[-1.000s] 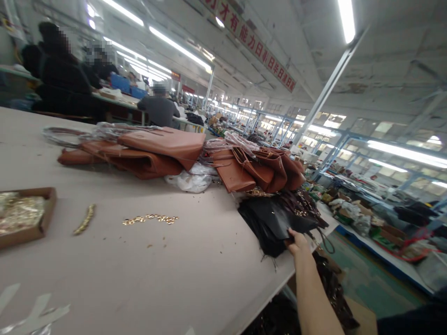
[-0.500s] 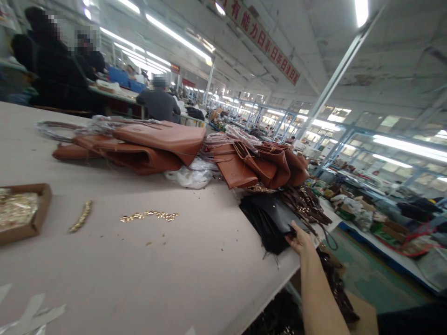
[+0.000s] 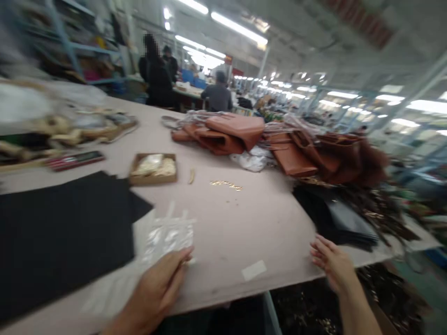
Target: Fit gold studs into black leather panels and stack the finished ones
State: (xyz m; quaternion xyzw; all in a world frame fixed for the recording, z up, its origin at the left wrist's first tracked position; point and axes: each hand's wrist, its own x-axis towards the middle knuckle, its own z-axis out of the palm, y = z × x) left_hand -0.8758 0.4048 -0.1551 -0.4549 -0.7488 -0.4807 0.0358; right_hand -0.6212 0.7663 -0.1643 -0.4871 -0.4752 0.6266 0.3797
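My left hand (image 3: 162,284) is over the table's front part, beside a clear plastic bag (image 3: 171,235); its fingers are pressed together, and whether anything is between them is hidden. To the right, my right hand (image 3: 330,260) hovers at the front edge with slightly curled, parted fingers and nothing in it. Just beyond it lies a stack of black sheets (image 3: 349,223). Black flat pieces (image 3: 66,232) cover the table at the left. Gold metal pieces (image 3: 226,184) form a row mid-table, right of a cardboard box (image 3: 153,180) holding small packets.
Brown leather bags (image 3: 237,130) are piled along the far side of the pale table (image 3: 265,232). Dark straps with gold fittings (image 3: 377,209) lie at the right. A red and black item (image 3: 77,159) rests at the left. People stand or sit in the background.
The view has swung left, bringing the black pieces and my left hand into sight. My right hand has let go of the black stack and moved left of it.
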